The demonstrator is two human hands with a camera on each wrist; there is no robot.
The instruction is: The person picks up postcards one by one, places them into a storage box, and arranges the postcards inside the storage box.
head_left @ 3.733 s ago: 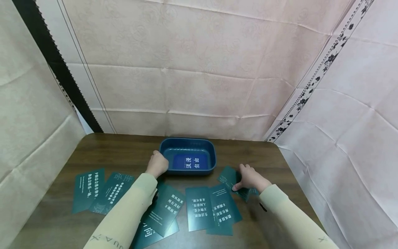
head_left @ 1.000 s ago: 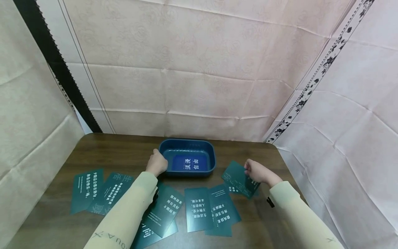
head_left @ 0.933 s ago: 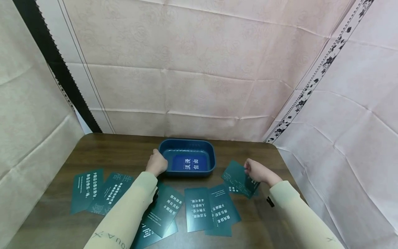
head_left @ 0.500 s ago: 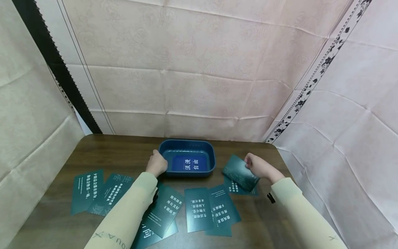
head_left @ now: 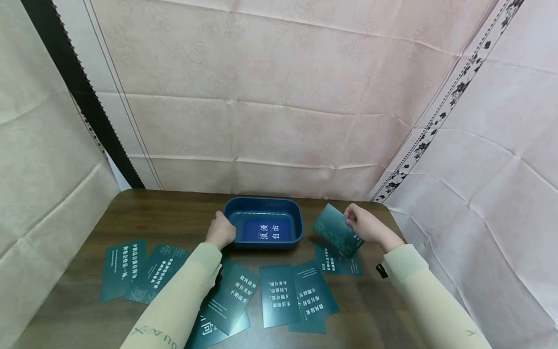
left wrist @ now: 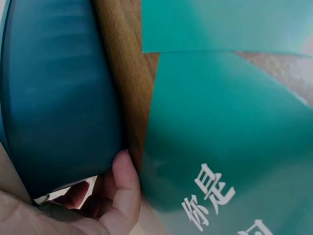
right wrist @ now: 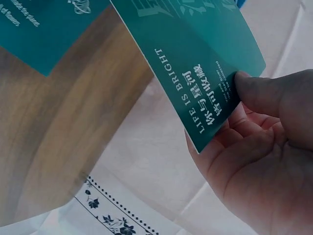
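Note:
In the head view my left hand (head_left: 220, 230) grips the left end of a deep blue rectangular tray (head_left: 261, 207). The left wrist view shows its thumb and fingers curled at the tray's end (left wrist: 58, 107). A blue card (head_left: 250, 230) with white characters lies in the tray. My right hand (head_left: 367, 224) pinches a green printed card (head_left: 333, 227) between thumb and fingers, raised and tilted over the table. The right wrist view shows white lettering, "LIFE IS BRIGHT", on that card (right wrist: 190, 63). Below it, another green card (head_left: 346, 266) lies flat.
Several green cards lie on the brown wooden table (head_left: 183, 208): a pair at the left (head_left: 124, 271), overlapping ones by my left forearm (head_left: 233, 295), and more at the centre front (head_left: 279, 296). Pale cloth (head_left: 283, 97) hangs behind and at both sides.
My right hand has taken hold of the green card and lifted it away from the table, uncovering more of the card below. The left hand and the tray have stayed in place.

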